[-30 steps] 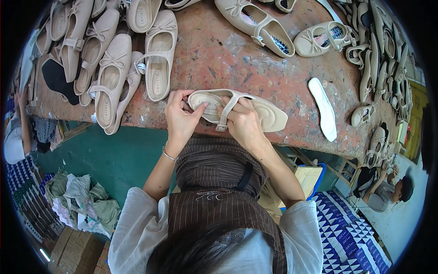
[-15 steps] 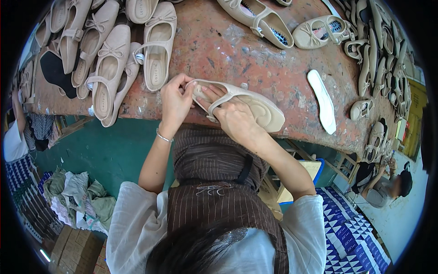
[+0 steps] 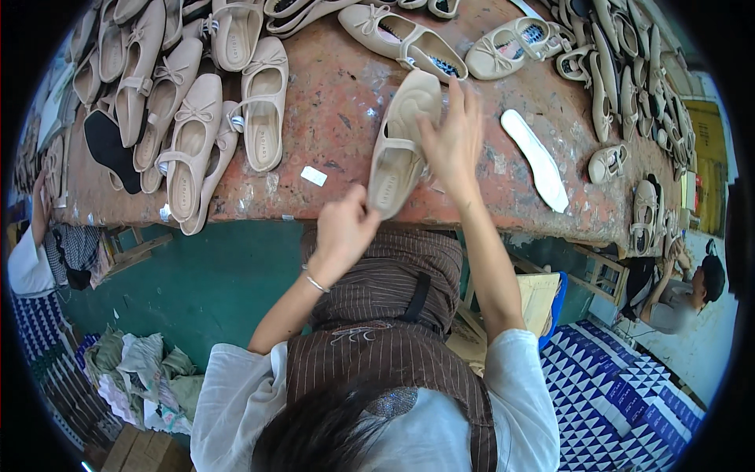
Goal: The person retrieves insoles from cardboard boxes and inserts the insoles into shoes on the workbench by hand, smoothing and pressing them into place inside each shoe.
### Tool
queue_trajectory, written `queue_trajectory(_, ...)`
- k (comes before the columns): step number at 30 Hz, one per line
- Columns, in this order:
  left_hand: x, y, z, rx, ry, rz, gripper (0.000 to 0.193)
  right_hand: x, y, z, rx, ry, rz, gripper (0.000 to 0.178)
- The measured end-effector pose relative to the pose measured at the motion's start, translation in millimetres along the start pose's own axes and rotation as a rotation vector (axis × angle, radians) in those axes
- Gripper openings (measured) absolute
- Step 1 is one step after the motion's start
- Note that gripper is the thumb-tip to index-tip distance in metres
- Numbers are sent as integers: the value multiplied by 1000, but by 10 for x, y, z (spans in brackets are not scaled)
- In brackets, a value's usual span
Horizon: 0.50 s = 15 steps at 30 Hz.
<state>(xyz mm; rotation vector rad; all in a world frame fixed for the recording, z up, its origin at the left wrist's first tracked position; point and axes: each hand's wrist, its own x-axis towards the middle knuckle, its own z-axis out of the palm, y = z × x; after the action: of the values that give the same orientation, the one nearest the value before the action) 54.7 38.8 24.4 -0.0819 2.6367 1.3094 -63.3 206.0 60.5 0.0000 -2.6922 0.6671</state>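
A beige strapped flat shoe (image 3: 395, 169) stands nearly lengthwise before me at the table's near edge, heel toward me. A padded, stitched oval shows at its square far end, and a pale insole lies in its heel. My left hand (image 3: 346, 232) is closed, thumb and fingertips at the heel. My right hand (image 3: 458, 138) is along the shoe's right side, smeared by motion; its fingers stretch away from me and its thumb lies by the padded part. A small white paper piece (image 3: 314, 175) lies left of the shoe, and a white insole-shaped piece (image 3: 535, 161) to the right.
Beige bow shoes (image 3: 193, 141) crowd the worn red table (image 3: 330, 118) at left; one black sole (image 3: 112, 149) shows there. Two patterned-lined shoes (image 3: 503, 49) lie at the far side. More shoes (image 3: 621, 86) pile up at right. Another person (image 3: 680, 295) is at far right.
The shoe has turned from lying crosswise to nearly lengthwise, padded end now away from me. My right hand has come out of it to its right side; my left hand has moved nearer me.
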Motion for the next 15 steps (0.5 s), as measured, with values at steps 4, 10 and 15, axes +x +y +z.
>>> queue_trajectory(4, -211, 212, 329, 280, 160, 271, 19, 34, 1, -188, 264, -415, 8, 40)
queue_trajectory(10, -213, 210, 495, 451, -5, 409, 52, -940, -96, -110, 27, -320, -295, 38)
queue_trajectory(15, -284, 183, 480, 552, 8, 408, 45, -486, -172, 350, -337, -257, -392, 44)
